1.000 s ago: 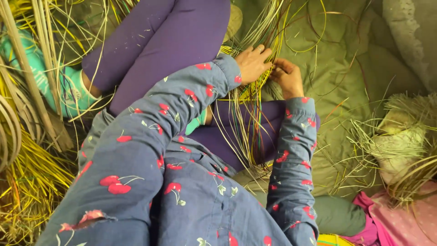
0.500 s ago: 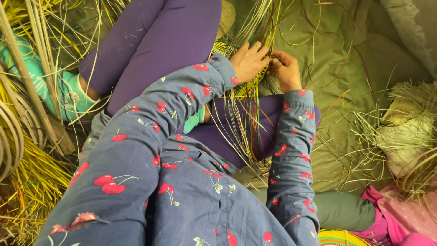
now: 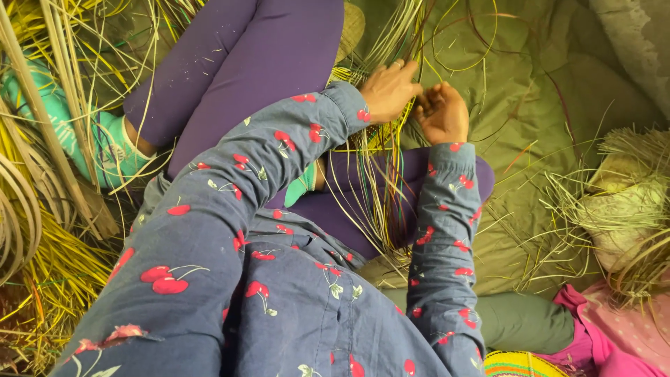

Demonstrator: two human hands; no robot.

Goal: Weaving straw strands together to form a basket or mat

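1. the strands (image 3: 380, 181), thin yellow-green strips of grass or leaf, run in a bundle from the hands down across the purple legs (image 3: 244, 77), fanning out over the lap.
2. the left hand (image 3: 388, 89) lies on the upper end of the strands, fingers curled over them, pinching a few; a ring shows on one finger.
3. the right hand (image 3: 444, 113) sits just beside it, nearly touching, fingers bent inward around the same strands; how tightly it grips i cannot tell.
4. both sleeves (image 3: 293, 150) are blue with a red cherry print.
5. under the hands and legs lies an olive cloth (image 3: 544, 91), with loose strips scattered on it.
6. at left stand thicker yellow stalks (image 3: 49, 139), beside a teal sock (image 3: 105, 146).
7. at right lies a pale fibre heap (image 3: 621, 202); below it a pink cloth (image 3: 614, 335).
8. at the bottom edge shows a striped, many-coloured woven piece (image 3: 520, 364).
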